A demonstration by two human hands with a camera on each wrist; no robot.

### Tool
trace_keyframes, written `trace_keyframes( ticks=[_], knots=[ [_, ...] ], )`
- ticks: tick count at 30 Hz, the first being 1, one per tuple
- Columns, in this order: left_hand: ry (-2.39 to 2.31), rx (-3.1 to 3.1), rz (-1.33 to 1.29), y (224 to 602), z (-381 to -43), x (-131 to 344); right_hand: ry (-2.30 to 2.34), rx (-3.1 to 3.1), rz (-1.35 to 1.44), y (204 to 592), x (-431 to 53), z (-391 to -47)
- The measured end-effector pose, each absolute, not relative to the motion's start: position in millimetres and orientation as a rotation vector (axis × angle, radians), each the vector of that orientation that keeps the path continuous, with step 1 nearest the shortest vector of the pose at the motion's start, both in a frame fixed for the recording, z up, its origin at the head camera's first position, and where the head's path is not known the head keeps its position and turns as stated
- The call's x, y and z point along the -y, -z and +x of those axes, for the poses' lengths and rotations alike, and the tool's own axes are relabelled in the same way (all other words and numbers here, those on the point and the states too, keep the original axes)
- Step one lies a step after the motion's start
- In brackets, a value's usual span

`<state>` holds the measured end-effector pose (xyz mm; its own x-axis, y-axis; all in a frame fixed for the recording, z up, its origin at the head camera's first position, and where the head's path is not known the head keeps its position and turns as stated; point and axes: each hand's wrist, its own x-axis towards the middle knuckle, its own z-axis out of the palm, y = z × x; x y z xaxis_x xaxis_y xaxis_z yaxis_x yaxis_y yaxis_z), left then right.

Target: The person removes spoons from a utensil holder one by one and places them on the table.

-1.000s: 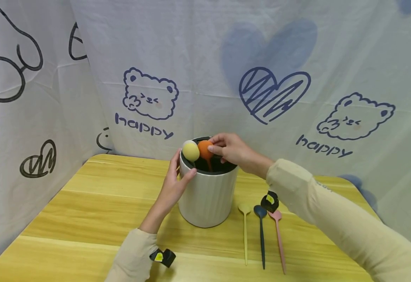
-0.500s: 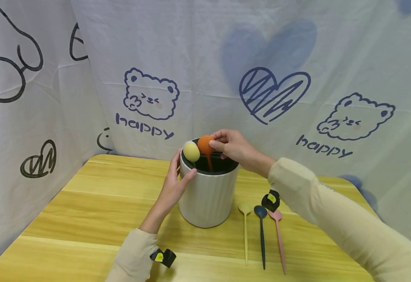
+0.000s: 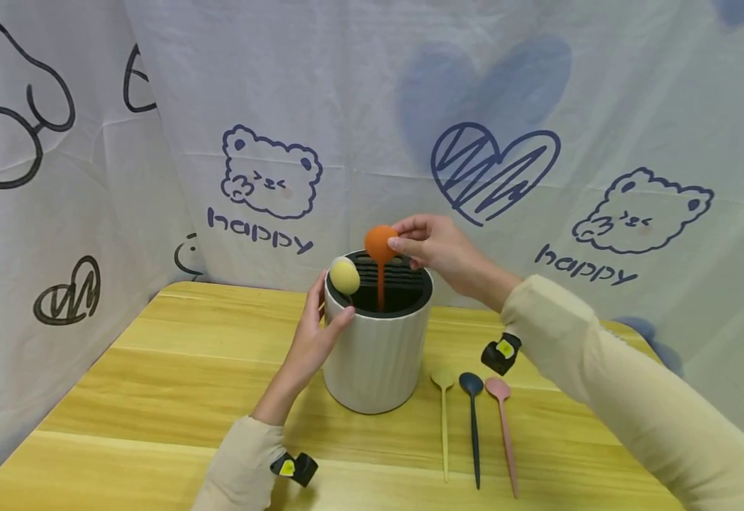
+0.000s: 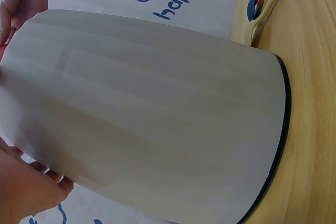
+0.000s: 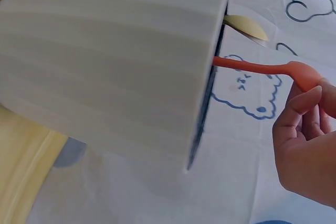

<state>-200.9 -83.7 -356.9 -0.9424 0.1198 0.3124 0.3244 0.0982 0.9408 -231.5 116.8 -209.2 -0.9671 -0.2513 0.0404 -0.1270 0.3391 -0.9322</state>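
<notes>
In the head view my right hand point(image 3: 451, 255) pinches the bowl of an orange spoon point(image 3: 381, 245) between thumb and fingers. The spoon stands upright, its handle reaching down into a white ribbed utensil holder point(image 3: 376, 362). My left hand point(image 3: 314, 330) grips the holder at its upper left, thumb at the front near the black rim. A pale yellow spoon point(image 3: 345, 275) leans in the holder by that hand, bowl up. From the right wrist view, the orange handle point(image 5: 252, 66) sticks out past the rim, beside the pale yellow spoon point(image 5: 247, 27).
Right of the holder, a yellow spoon point(image 3: 444, 419), a dark blue spoon point(image 3: 474, 426) and a pink spoon point(image 3: 504, 433) lie side by side on the wooden table point(image 3: 154, 397). Black slats point(image 3: 403, 273) show inside the holder's back. A printed curtain point(image 3: 372, 142) hangs behind.
My right hand has risen and shifted slightly right, drawing the orange spoon higher, so more of its handle shows above the rim. My left hand keeps its place on the holder.
</notes>
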Motion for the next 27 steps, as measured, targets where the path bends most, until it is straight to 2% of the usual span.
trace_keyframes(
  ticks=[27],
  knots=[
    [1.954, 2.200, -0.462, 357.7, -201.5, 83.3, 2.103, -2.243, -0.425, 167.6, -146.8, -219.6]
  ],
)
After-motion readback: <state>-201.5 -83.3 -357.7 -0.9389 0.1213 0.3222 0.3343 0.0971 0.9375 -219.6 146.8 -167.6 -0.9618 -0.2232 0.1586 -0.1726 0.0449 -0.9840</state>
